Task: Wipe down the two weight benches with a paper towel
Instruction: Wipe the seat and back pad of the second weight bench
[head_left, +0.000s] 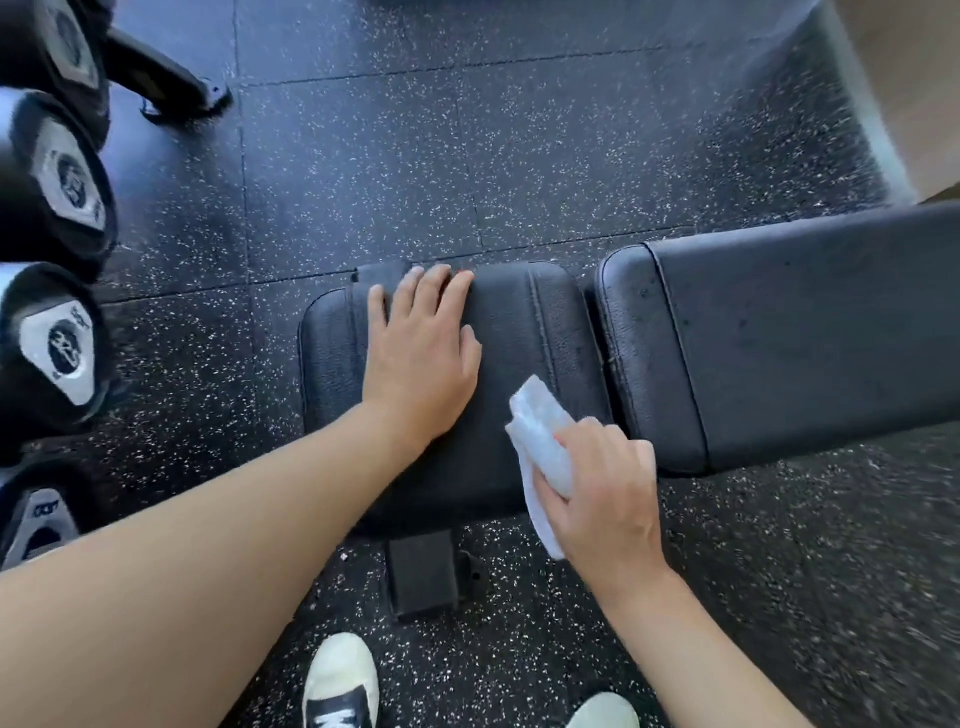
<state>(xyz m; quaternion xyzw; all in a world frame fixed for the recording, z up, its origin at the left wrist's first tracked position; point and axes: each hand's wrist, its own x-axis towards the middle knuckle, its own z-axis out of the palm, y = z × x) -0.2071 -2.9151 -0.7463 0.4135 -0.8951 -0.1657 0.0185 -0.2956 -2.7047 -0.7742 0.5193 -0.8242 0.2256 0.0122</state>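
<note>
So the bench (779, 338) lies crosswise in front of me, long axis running left to right, with the short seat pad (519, 332) on the left and the longer back pad stretching off toward the right edge of the view. The paper towel (540, 441) is folded up and sits on the near right corner of the seat pad, right by the gap between the two pads. My right hand (608, 499) has its fingers curled round the towel, gripping it from the near side. My left hand (423, 353) is flat on the seat pad, fingers straight, just pressing down, towards its far left part. The right hand is clearly closer to the back pad, so I reckon the next swipe goes rightward along the bench's length. Dumbbells (62, 343) are racked off to the left, well apart, on the speckled rubber floor (467, 156).
</note>
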